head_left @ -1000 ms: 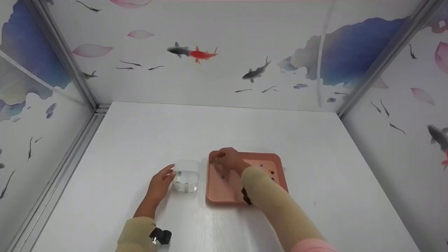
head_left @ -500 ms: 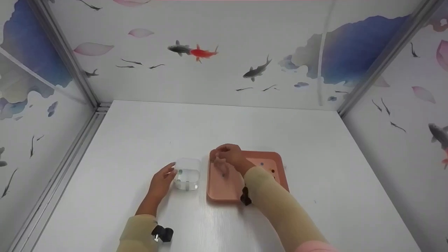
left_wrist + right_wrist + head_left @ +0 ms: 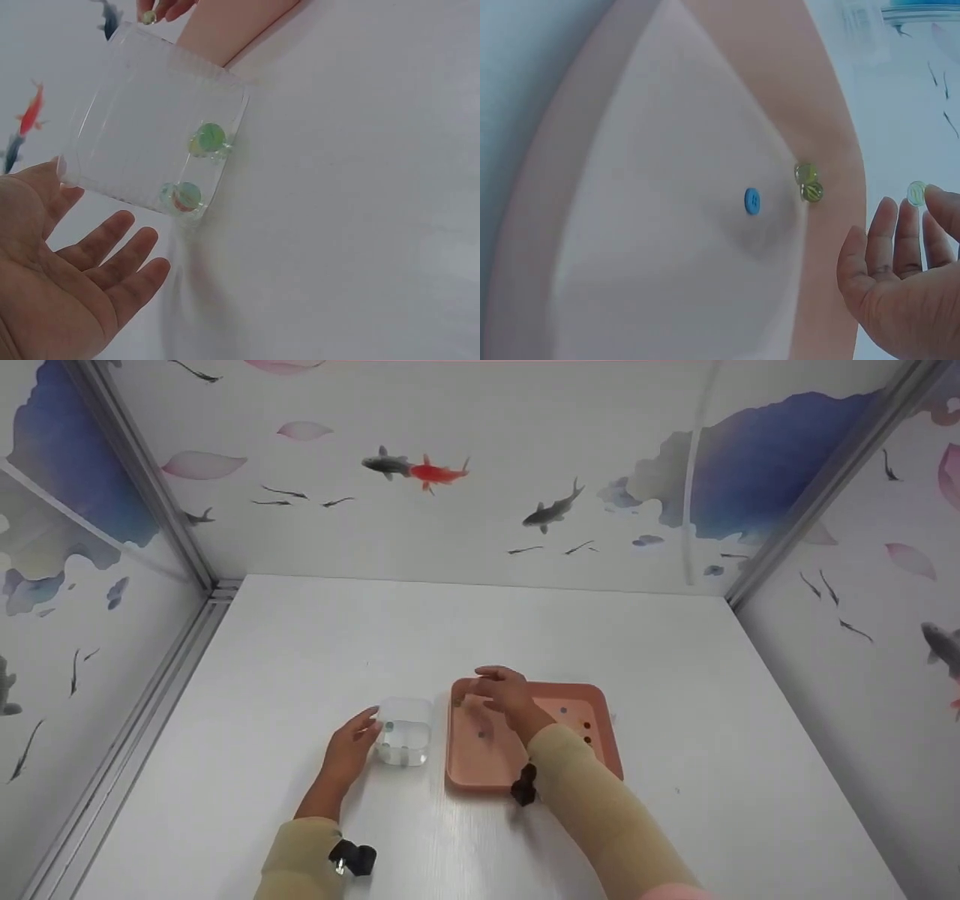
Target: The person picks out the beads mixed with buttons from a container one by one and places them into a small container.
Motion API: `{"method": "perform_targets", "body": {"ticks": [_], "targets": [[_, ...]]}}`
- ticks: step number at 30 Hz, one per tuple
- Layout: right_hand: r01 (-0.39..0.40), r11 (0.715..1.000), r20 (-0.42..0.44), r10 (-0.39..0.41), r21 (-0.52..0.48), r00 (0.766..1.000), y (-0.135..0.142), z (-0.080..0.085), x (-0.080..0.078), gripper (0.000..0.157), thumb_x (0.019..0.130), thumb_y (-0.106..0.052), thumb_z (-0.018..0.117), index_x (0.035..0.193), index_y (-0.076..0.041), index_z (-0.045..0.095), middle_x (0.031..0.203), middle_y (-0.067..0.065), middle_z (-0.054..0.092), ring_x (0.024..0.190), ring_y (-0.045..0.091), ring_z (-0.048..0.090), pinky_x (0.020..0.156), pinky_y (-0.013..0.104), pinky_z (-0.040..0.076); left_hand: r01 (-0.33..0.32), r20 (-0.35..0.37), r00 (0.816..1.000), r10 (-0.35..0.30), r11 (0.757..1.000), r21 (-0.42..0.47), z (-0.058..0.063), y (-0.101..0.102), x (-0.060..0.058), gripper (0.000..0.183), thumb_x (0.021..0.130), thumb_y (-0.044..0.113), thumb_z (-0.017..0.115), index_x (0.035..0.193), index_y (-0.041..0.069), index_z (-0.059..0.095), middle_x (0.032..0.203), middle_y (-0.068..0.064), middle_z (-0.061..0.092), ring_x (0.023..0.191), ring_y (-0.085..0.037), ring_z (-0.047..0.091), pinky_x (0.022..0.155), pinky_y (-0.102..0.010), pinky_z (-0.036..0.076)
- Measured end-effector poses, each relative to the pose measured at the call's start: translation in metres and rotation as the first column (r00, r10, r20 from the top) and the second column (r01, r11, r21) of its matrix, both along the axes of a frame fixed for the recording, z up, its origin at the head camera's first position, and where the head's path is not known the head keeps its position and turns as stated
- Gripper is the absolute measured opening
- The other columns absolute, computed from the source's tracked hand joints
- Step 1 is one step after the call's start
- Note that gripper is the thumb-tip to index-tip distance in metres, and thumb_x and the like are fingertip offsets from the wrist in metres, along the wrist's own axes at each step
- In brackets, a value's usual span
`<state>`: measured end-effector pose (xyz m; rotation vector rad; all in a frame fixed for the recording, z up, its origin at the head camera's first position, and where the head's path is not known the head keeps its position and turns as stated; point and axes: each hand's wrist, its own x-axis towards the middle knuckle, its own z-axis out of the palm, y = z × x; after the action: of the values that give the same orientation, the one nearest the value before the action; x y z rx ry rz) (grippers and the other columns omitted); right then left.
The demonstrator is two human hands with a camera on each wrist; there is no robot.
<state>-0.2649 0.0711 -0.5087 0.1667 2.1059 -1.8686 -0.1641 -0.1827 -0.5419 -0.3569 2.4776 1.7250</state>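
Observation:
Between thumb and finger, my right hand [image 3: 506, 690] pinches a small clear glass marble [image 3: 916, 193] above the far left corner of the pink tray [image 3: 480, 785]. Greenish marbles [image 3: 807, 174] lie in that corner, with a blue button [image 3: 752, 201] near them on the tray floor. My left hand [image 3: 351, 746] is at the left side of a clear plastic container [image 3: 405, 733], its thumb side right at the rim and the other fingers loosely extended. Green-tinted marbles [image 3: 211, 137] sit on the container's bottom.
Another blue button [image 3: 564, 710] and dark buttons [image 3: 586, 725] lie in the tray's right part, partly behind my right forearm. Tray and container stand side by side on a white table [image 3: 360, 622], with printed panels around its back and sides.
My right hand was down in the tray's far left corner; it has risen slightly and shifted right, with a marble now between thumb and finger. My left hand stays beside the container.

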Motion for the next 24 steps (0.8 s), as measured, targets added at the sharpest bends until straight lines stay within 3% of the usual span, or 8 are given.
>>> {"method": "perform_targets", "body": {"ticks": [9,24], "targets": [[0.035,0.984,-0.001,-0.036,-0.172,0.999,-0.006,0.000,0.006,0.044,0.088,-0.016,0.069,0.129,-0.006,0.057,0.127,0.013,0.059,0.121,0.030,0.054,0.101,0.049,0.043,0.004,-0.035,0.999,-0.004,1.000,0.004,-0.002,-0.002,-0.001,0.046,0.102,0.026,0.049,0.144,0.007,0.044,0.139,-0.024,0.049,0.131,-0.041,0.043,0.107,-0.054,0.036],[0.076,0.966,-0.001,-0.078,-0.247,0.997,-0.018,0.016,0.017,0.036,0.090,-0.013,0.066,0.125,-0.006,0.059,0.119,0.012,0.063,0.113,0.030,0.059,0.102,0.051,0.042,-0.005,-0.015,1.000,0.005,1.000,0.004,0.000,0.000,0.000,0.046,0.103,0.027,0.047,0.145,0.009,0.043,0.142,-0.022,0.047,0.132,-0.040,0.042,0.108,-0.054,0.034]]}}
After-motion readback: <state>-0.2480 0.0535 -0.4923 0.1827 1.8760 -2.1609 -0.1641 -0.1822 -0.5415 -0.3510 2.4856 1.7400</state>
